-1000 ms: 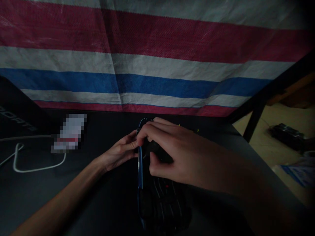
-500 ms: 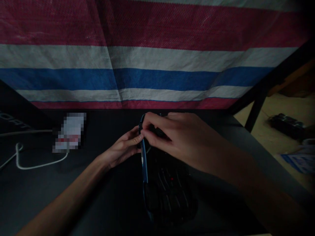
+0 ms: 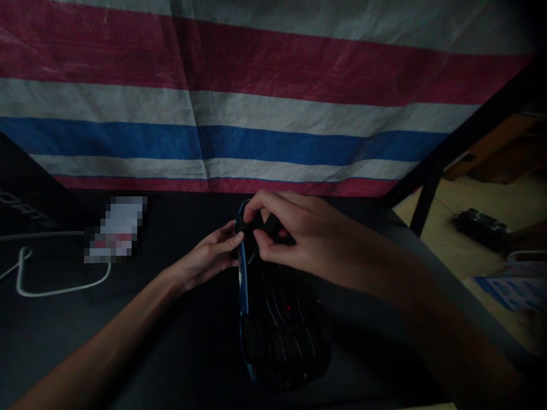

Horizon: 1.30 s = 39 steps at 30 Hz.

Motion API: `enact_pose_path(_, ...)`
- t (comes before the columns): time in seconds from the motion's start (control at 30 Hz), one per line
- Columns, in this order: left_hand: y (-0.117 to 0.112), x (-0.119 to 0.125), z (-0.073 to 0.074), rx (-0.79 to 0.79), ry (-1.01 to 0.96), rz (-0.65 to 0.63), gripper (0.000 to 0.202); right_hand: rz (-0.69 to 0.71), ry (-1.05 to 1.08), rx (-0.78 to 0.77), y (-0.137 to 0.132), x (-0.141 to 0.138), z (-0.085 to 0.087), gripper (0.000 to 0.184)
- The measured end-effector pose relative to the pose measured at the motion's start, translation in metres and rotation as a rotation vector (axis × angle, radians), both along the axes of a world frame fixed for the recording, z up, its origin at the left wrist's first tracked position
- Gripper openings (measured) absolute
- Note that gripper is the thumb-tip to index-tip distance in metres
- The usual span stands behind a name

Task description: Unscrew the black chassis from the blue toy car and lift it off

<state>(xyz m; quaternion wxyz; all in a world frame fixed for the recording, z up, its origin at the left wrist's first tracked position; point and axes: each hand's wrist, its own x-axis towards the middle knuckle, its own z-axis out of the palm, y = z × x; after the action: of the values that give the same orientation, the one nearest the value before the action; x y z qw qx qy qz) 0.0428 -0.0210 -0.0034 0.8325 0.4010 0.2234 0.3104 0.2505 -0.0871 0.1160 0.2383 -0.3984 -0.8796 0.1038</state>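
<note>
A dark shoe with a blue-edged sole (image 3: 273, 336) lies on its side on the black table (image 3: 179, 353), sole toward me. My left hand (image 3: 209, 259) grips its blue edge near the far end, fingers closed on it. My right hand (image 3: 294, 239) reaches over the top of that same end, fingers pinched around a dark part of the shoe that I cannot make out in the dim light. Both hands meet at the shoe's far tip.
A white cable (image 3: 51, 285) loops at the table's left, beside a blurred white card (image 3: 116, 229). A red, white and blue striped tarp (image 3: 256, 114) hangs behind. Right of the table are a black frame leg (image 3: 423, 205), tan floor and a dark power strip (image 3: 481, 228).
My right hand has shifted its fingers along the far end of the shoe, from lying over it to pinching it. My left hand has kept its hold. The view moved slightly.
</note>
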Motion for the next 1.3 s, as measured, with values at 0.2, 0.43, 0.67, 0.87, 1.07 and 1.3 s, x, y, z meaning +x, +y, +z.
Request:
enact_pose_path(0.2,-0.001,0.0,0.001,-0.039,0.021,0.026,0.036,-0.014,-0.002,0.01,-0.004,-0.004,0.002,0.019)
enact_pose_path(0.43,0.0,0.0,0.0,0.007,0.011,0.022,0.025,-0.095,-0.076,0.019,-0.006,-0.008,0.004,0.013)
enact_pose_path(0.67,0.002,-0.001,-0.003,0.023,0.012,0.015,0.027,-0.127,-0.066,0.013,-0.011,-0.008,0.007,0.013)
enact_pose_path(0.87,0.003,-0.001,-0.004,0.035,0.031,-0.002,0.018,0.033,0.013,-0.045,-0.01,-0.003,0.006,0.012)
enact_pose_path(1.07,0.002,-0.002,-0.003,0.036,0.063,0.015,0.025,-0.193,-0.098,0.004,-0.01,-0.01,0.005,0.017)
enact_pose_path(1.3,0.0,-0.001,0.001,0.018,0.035,0.01,0.017,-0.043,-0.01,0.013,-0.007,-0.003,0.011,0.009)
